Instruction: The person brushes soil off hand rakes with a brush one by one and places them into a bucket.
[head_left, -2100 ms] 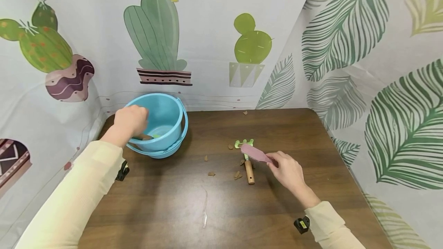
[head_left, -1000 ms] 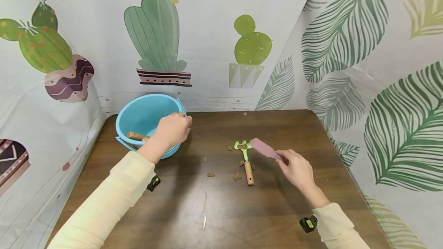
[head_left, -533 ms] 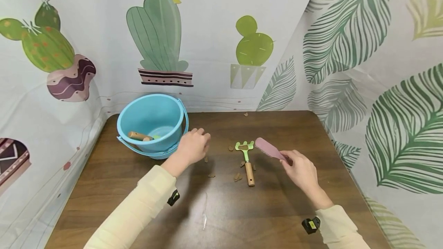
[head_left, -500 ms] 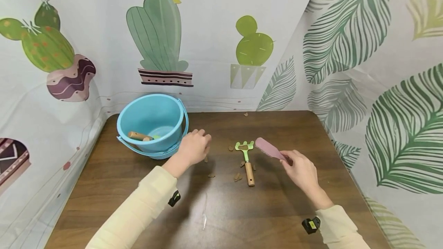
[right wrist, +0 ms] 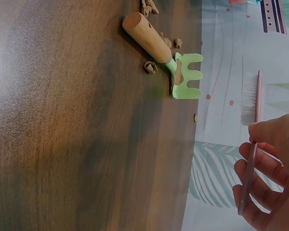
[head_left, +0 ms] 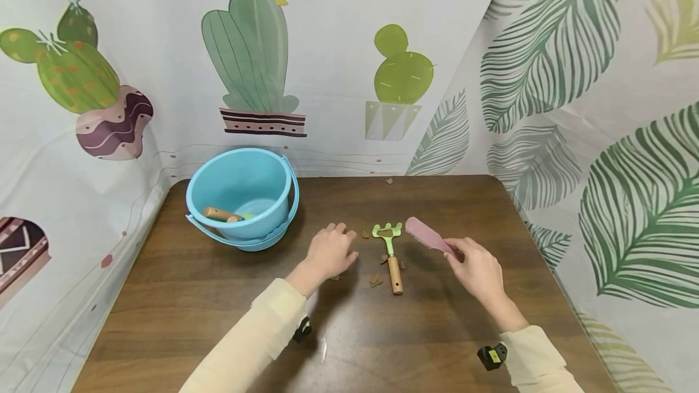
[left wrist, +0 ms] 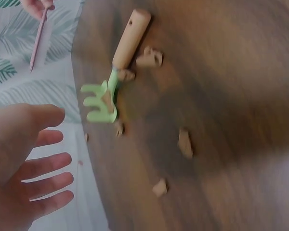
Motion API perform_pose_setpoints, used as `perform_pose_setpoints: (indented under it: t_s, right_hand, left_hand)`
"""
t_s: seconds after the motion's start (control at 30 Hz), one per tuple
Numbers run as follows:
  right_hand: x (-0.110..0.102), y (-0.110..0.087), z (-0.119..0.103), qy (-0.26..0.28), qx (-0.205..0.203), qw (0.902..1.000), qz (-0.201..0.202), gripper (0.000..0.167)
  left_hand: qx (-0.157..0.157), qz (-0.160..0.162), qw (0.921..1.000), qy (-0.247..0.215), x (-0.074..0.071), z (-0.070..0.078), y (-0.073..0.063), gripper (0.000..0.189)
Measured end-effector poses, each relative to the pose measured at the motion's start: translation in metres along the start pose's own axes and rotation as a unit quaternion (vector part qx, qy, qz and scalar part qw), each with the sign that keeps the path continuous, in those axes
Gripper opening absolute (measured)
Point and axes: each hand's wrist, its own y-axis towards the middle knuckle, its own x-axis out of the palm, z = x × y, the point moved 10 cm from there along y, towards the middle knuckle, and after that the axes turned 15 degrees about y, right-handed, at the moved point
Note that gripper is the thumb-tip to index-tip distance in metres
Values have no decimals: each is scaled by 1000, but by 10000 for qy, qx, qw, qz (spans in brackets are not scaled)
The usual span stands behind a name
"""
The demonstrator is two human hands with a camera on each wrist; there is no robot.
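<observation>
A hand rake (head_left: 395, 274) with a wooden handle and green prongs lies on the table, a brown crumb on its head. My left hand (head_left: 329, 252) hovers to its left with fingers spread and nothing in them; the left wrist view shows the thumb and fingers apart. My right hand (head_left: 479, 273) pinches a pink brush (head_left: 426, 235) by its handle, to the right of the rake and raised above the table. Pale bristles (right wrist: 249, 103) line one side of its head in the right wrist view. Several brown crumbs (left wrist: 185, 142) lie around the rake.
A light blue bucket (head_left: 256, 232) with its handle lowered stands at the back left. Inside it lie wooden-handled tools (head_left: 220, 214) and something green. The wooden table (head_left: 437, 332) ends at a wall hung with cactus and leaf print cloth.
My left hand has come out of the bucket, leaving a wooden-handled tool there, and moved right toward the rake. My right hand has drawn the brush slightly right, off the rake's head.
</observation>
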Motion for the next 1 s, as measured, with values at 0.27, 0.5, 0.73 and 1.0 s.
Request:
perform_pose_setpoints:
  t_s: [0.27, 0.5, 0.73, 1.0]
  right_hand:
    - [-1, 0, 0, 18, -21, 10000, 12, 24]
    - [-3, 0, 2, -13, -20, 10000, 91, 24]
    - [-4, 0, 5, -13, 43, 10000, 68, 24]
    - [-2, -1, 6, 16, 112, 9999, 78, 24]
  left_hand:
    - [-77, -219, 9995, -193, 11, 29, 6, 41]
    - [-197, -247, 9985, -450, 21, 52, 10, 36]
    - [-505, -345, 9957, -695, 30, 74, 15, 31]
    - [-1050, -432, 9873, -1108, 39, 88, 18, 34]
